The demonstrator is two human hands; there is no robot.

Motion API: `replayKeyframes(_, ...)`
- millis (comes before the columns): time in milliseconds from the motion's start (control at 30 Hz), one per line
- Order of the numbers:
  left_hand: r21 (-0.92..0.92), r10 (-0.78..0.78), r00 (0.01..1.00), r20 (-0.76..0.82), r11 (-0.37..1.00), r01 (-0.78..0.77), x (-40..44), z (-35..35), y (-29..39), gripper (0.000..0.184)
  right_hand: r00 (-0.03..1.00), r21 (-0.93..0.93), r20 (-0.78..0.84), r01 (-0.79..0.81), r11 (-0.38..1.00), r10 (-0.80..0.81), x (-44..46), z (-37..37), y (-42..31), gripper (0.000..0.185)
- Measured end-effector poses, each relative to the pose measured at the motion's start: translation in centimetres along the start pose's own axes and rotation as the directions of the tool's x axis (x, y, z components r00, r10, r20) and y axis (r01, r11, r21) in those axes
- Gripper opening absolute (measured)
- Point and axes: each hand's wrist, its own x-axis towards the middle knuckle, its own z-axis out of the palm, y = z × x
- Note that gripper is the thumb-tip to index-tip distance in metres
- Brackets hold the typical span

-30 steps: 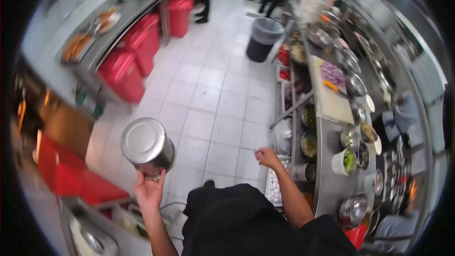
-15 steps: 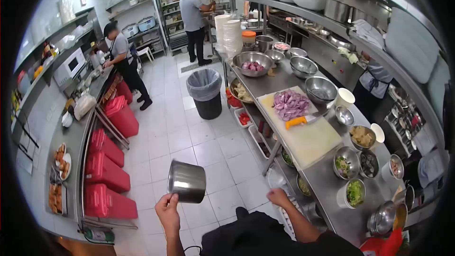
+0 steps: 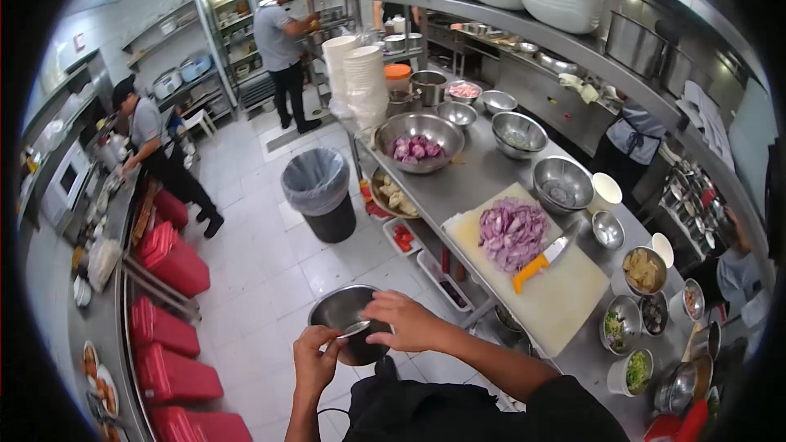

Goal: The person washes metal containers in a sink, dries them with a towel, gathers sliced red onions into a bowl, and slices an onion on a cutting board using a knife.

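Observation:
A steel pot (image 3: pixel 326 308) is held over the floor in front of me, its mouth tipped so that part of the inside shows. My left hand (image 3: pixel 317 352) pinches its near rim between thumb and fingers. On the right side, my right hand (image 3: pixel 403 323) lies over the rim, fingertips at the mouth and thumb lower by the wall. The pot's underside is hidden. To the right, a cutting board (image 3: pixel 565 311) carries a pile of sliced purple onions (image 3: pixel 513 233) and a knife with an orange handle (image 3: pixel 532 272).
A steel worktable (image 3: pixel 483 172) on my right carries a bowl of onion pieces (image 3: pixel 416 149) and several smaller bowls. A lined trash bin (image 3: pixel 318 196) stands ahead on the tiled floor. Red bins (image 3: pixel 176 258) line the left counter. Several other people work farther off.
My right hand has come from beside the table to the pot's rim. The pot has moved slightly lower and tilted, showing its inside. The view has shifted to the right.

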Motion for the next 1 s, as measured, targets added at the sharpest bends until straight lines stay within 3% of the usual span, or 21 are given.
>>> replayKeyframes(33,-0.01,0.015,0.999,0.052,1.0,-0.014,2.1,0.1,-0.4,0.014,0.985,-0.042,0.11,-0.13,0.991,0.134,1.0,-0.8,0.5,0.036)
replayKeyframes(67,-0.029,0.046,0.994,0.095,0.999,-0.043,4.7,0.6,-0.8,0.014,0.982,-0.021,0.128,-0.137,0.99,0.139,1.8,-0.6,2.2,0.024)
replayKeyframes(100,-0.075,-0.01,0.981,0.191,0.997,0.025,6.9,1.0,-1.3,0.015,0.989,0.0,0.072,-0.133,0.991,0.133,2.2,-0.8,3.6,0.021)
replayKeyframes(200,-0.308,0.121,0.931,0.345,0.951,-0.009,13.7,2.6,-1.9,0.019,0.985,0.065,-0.029,-0.17,0.983,0.172,3.8,-3.7,6.0,0.016)
replayKeyframes(233,-0.4,0.159,0.941,0.3,0.916,-0.027,15.5,3.7,-2.8,0.035,0.977,0.085,-0.035,-0.207,0.975,0.21,4.6,-5.5,6.2,0.016)
replayKeyframes(267,-0.432,0.017,0.959,0.282,0.895,0.111,17.0,3.6,-0.6,0.046,0.969,0.106,-0.041,-0.237,0.966,0.242,5.5,-7.2,6.3,0.016)
replayKeyframes(300,-0.489,-0.194,0.917,0.35,0.797,0.355,18.9,4.1,-1.0,0.044,0.965,0.08,-0.059,-0.25,0.965,0.255,6.3,-8.6,6.5,0.014)
replayKeyframes(333,-0.521,-0.379,0.82,0.43,0.637,0.568,21.0,4.7,-1.6,0.044,0.982,0.012,-0.061,-0.178,0.984,0.178,7.6,-10.1,6.9,0.013)
replayKeyframes(400,-0.408,-0.39,0.526,0.756,0.349,0.844,24.5,5.3,-3.0,0.038,0.999,-0.109,-0.026,-0.035,0.993,0.032,9.2,-12.3,7.8,0.012)
replayKeyframes(433,-0.379,-0.36,0.464,0.809,0.282,0.881,25.3,6.0,-2.6,0.029,0.997,-0.169,0.053,0.066,0.983,-0.058,10.4,-13.3,8.4,0.013)
replayKeyframes(533,-0.47,-0.237,0.529,0.815,0.263,0.842,26.6,9.2,-6.8,0.018,0.914,-0.236,0.405,0.078,0.969,0.025,14.5,-15.8,8.4,0.015)
replayKeyframes(567,-0.506,-0.265,0.549,0.792,0.218,0.835,26.9,8.7,-5.2,0.008,0.921,-0.119,0.389,0.063,0.991,-0.012,15.8,-16.9,9.0,0.022)
replayKeyframes(633,-0.558,-0.328,0.593,0.735,0.204,0.804,27.5,8.5,-4.6,0.006,0.986,-0.1,0.167,0.019,0.995,-0.002,20.0,-21.0,8.9,0.031)
replayKeyframes(733,-0.649,-0.406,0.671,0.62,0.216,0.73,28.6,8.5,-5.8,0.013,0.982,-0.479,-0.186,-0.079,0.874,-0.013,29.2,-31.5,6.1,0.039)
replayKeyframes(767,-0.692,-0.433,0.7,0.568,0.21,0.691,29.1,8.2,-5.9,0.015,0.949,-0.349,-0.299,-0.208,0.914,0.101,32.2,-35.1,4.4,0.042)
replayKeyframes(800,-0.732,-0.461,0.724,0.512,0.207,0.649,29.7,7.9,-6.4,0.016,0.921,-0.587,-0.378,-0.16,0.793,-0.094,35.9,-38.6,5.5,0.045)
replayKeyframes(833,-0.744,-0.464,0.744,0.48,0.234,0.626,30.3,7.8,-7.3,0.017,0.86,-0.661,-0.454,-0.148,0.736,-0.235,39.1,-42.2,7.0,0.05)
replayKeyframes(867,-0.767,-0.476,0.76,0.442,0.239,0.595,31.3,7.5,-7.9,0.017,0.834,-0.674,-0.522,-0.275,0.685,-0.178,41.7,-45.5,6.6,0.055)
replayKeyframes(900,-0.786,-0.491,0.771,0.405,0.245,0.568,32.0,7.2,-8.7,0.016,0.788,-0.766,-0.543,-0.324,0.555,-0.289,44.3,-49.4,8.0,0.06)
replayKeyframes(933,-0.801,-0.504,0.781,0.368,0.254,0.541,32.9,6.7,-9.6,0.016,0.815,-0.762,-0.57,-0.475,0.44,-0.107,46.3,-52.5,7.6,0.048)
replayKeyframes(1000,-0.804,-0.5,0.8,0.331,0.294,0.516,35.1,5.6,-11.0,0.015,0.659,-0.598,-0.747,-0.725,0.342,0.089,48.4,-54.6,6.9,0.051)
